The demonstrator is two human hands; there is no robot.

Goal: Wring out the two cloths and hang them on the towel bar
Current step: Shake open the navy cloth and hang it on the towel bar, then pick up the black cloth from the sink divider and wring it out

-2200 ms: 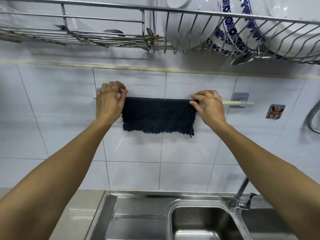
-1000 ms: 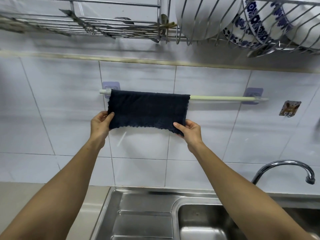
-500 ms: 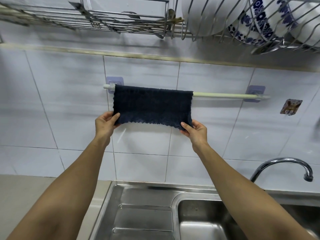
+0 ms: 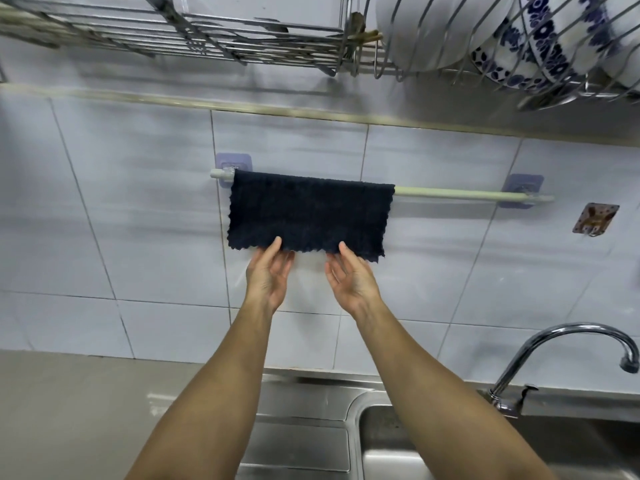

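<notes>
A dark navy cloth (image 4: pixel 310 211) hangs folded over the left part of a pale green towel bar (image 4: pixel 453 194) fixed to the tiled wall. My left hand (image 4: pixel 268 273) is just under the cloth's bottom edge, fingers spread, a fingertip near the hem. My right hand (image 4: pixel 349 277) is beside it, palm turned inward, fingers apart, also just below the hem. Neither hand holds anything. Only one cloth is in view.
A wire dish rack (image 4: pixel 214 39) with white and blue-patterned plates (image 4: pixel 540 43) juts out overhead. Below are a steel sink (image 4: pixel 311 441) and a curved chrome tap (image 4: pixel 568 344) at the right. A small wall hook (image 4: pixel 595 220) sits right of the bar.
Both hands let go of the cloth's lower corners and moved inward toward each other, now open beneath the hem. Before that, they slid the cloth left along the bar.
</notes>
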